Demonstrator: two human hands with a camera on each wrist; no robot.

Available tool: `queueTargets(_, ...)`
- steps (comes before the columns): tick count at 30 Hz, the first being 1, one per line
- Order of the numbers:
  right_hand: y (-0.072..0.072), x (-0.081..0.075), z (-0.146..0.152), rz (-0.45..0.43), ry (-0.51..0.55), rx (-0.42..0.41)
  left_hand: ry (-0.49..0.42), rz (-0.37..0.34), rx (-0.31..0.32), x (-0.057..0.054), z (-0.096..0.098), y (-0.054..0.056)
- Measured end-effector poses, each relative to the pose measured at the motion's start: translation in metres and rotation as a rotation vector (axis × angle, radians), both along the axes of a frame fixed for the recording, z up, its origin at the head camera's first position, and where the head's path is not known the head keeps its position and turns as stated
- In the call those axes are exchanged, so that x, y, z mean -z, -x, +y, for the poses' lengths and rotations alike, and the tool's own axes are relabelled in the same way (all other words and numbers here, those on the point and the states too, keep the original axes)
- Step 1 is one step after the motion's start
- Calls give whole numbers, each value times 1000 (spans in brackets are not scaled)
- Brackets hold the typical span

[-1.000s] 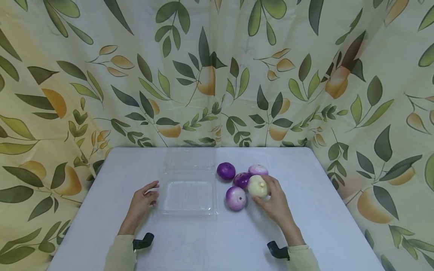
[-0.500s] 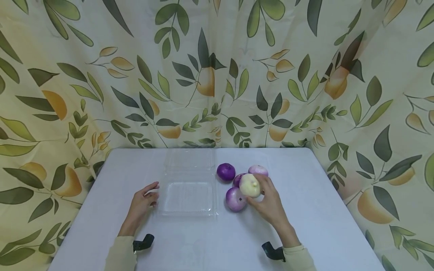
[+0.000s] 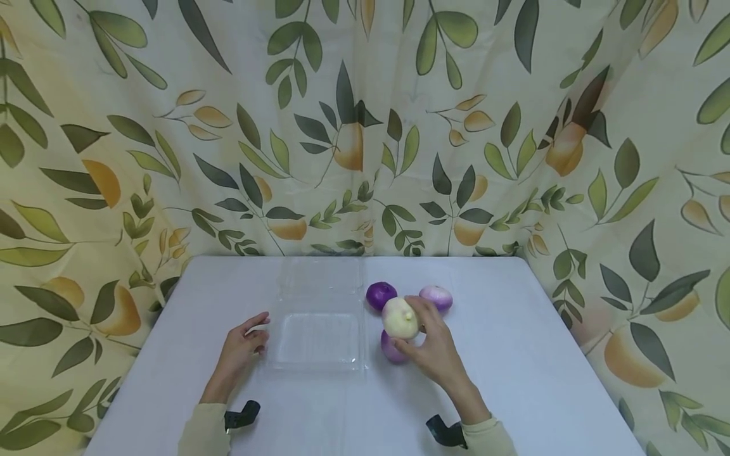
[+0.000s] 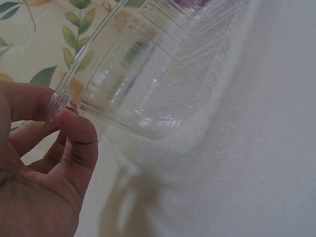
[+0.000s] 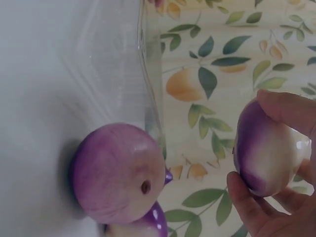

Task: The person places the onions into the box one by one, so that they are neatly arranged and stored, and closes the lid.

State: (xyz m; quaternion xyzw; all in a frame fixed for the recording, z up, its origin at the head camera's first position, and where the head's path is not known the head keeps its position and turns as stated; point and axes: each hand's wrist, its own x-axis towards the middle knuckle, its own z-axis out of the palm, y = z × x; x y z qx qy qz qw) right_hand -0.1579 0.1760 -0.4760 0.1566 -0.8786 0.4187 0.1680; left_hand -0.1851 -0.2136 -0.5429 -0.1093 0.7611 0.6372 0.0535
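My right hand [image 3: 436, 348] grips an onion [image 3: 400, 318] between thumb and fingers; it looks white from the head and purple on its other side in the right wrist view. The onion is held up above the table, covering part of a light purple onion [image 3: 392, 349]. My left hand [image 3: 239, 348] is at the left side of a clear plastic clamshell container [image 3: 319, 339]. Its thumb and fingers pinch the container's rim [image 4: 60, 101] at a corner in the left wrist view. The container's lid [image 3: 320, 278] lies folded back on the far side.
A dark purple onion [image 3: 381, 296] sits near the container's right edge, and a pale purple onion [image 3: 436, 297] lies further right. All stand on a white-covered table [image 3: 542, 380]. A leaf-patterned curtain [image 3: 365, 126] hangs behind the table's far edge.
My right hand has carried the onion left, from the right of the group to above the front onions, towards the container. My left hand has stayed at the container. The head view has tilted slightly.
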Motion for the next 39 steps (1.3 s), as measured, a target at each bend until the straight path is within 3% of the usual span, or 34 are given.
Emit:
queueTargets(20,3,-4,-46,-102,36,-12,-12,5,-6,2,0,0)
queueTargets(39,11,1,-87,-153,108,-126,-12,8,20,2,2,-1)
